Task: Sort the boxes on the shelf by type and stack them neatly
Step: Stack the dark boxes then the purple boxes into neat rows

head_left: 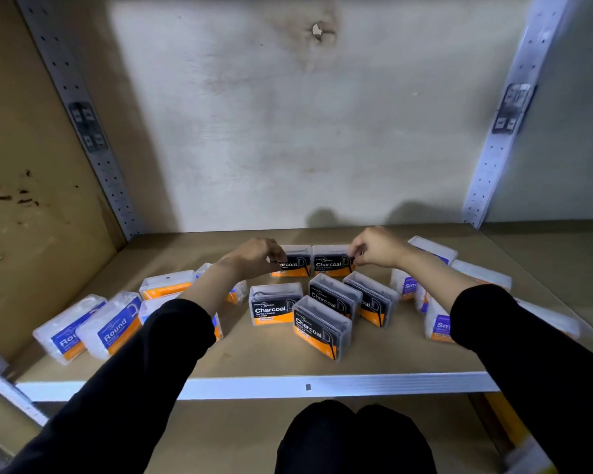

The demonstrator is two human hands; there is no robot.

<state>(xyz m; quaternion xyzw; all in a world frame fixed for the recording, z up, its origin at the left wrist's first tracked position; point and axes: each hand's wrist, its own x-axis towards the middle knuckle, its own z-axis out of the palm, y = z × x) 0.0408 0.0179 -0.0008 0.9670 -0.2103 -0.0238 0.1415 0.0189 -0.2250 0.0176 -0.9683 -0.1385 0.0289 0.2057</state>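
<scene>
Two black-and-orange Charcoal boxes stand side by side at the back of the shelf. My left hand (259, 256) grips the left Charcoal box (293, 263) at its left end. My right hand (377, 248) pinches the right end of the right Charcoal box (331, 263). In front of them several more Charcoal boxes (322, 328) stand at mixed angles. White-and-blue Round boxes (112, 328) lie at the left, partly behind my left arm. White-and-blue boxes whose labels start with "Sm" (439, 325) sit at the right, partly hidden by my right arm.
The brown shelf board (254, 357) has a white metal front edge (288, 386). Perforated metal uprights (79, 107) stand at the back corners, against a stained wall. My knees (353, 436) show below the shelf edge.
</scene>
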